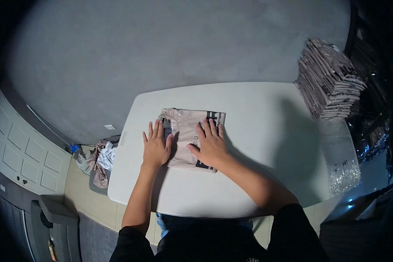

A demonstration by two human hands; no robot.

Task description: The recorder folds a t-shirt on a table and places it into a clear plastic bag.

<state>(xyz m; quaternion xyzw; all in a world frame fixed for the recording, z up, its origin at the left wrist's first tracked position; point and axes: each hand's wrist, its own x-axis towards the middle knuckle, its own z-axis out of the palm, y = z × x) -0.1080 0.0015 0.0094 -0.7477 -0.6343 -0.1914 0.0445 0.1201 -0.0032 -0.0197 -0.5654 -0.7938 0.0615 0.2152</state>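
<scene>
A pale pink T-shirt (pixel 185 155) with black printing lies folded into a flat rectangle on the white table (pixel 257 118). Its collar is at the far left corner, and a grey patch shows beside it. My left hand (pixel 157 147) rests flat at the shirt's left edge, fingers stretched and pointing away from me. Across the printed right part of the shirt lies my right hand (pixel 212 146), palm down with its fingers spread and thumb pointing left. Neither hand grips the cloth. Part of the print is hidden under my right hand.
A tall stack of bagged folded shirts (pixel 332 81) stands at the table's far right corner. Clear plastic bags (pixel 343 163) lie along the right edge. Left of the table, loose clothes (pixel 102 159) sit in a heap. A grey wall (pixel 196 48) rises behind the table.
</scene>
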